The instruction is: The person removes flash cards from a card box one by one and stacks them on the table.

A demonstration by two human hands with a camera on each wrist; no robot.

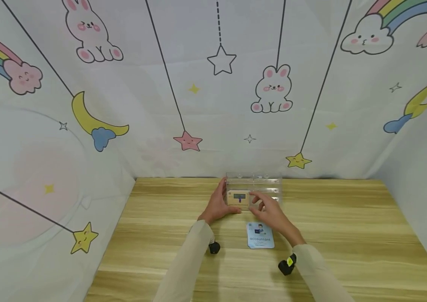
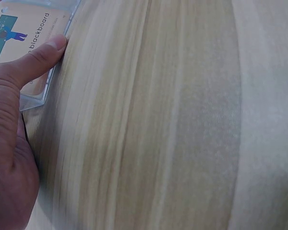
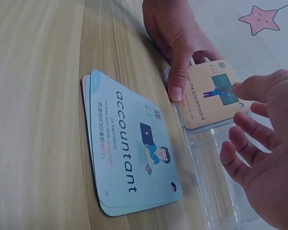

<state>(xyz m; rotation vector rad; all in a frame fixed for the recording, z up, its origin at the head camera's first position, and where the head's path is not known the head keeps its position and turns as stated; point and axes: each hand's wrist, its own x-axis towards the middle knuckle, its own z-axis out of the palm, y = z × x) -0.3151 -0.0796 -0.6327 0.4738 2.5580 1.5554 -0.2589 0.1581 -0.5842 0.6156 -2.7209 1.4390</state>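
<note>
A clear plastic rack [image 1: 267, 181] with several compartments stands at the back of the table. My left hand [image 1: 218, 204] holds its left end, the thumb [image 2: 50, 48] lying along the front lower edge and the other fingers at the side. In the front left compartment sits a peach card [image 3: 216, 96] reading "clean the blackboard". At that card's right edge is my right hand [image 1: 270, 211], fingers loosely bent, one fingertip [image 3: 245, 88] at the card. A small stack of blue cards [image 3: 129, 148], "accountant" on top, lies on the table in front of the rack.
The wood-grain table [image 1: 153, 260] ends at a white cloth backdrop [image 1: 213, 105] printed with rabbits, stars and rainbows, which also rises on both sides. The rack's right compartments [image 3: 221, 177] show no cards. Black wrist cameras [image 1: 214, 247] are on both wrists.
</note>
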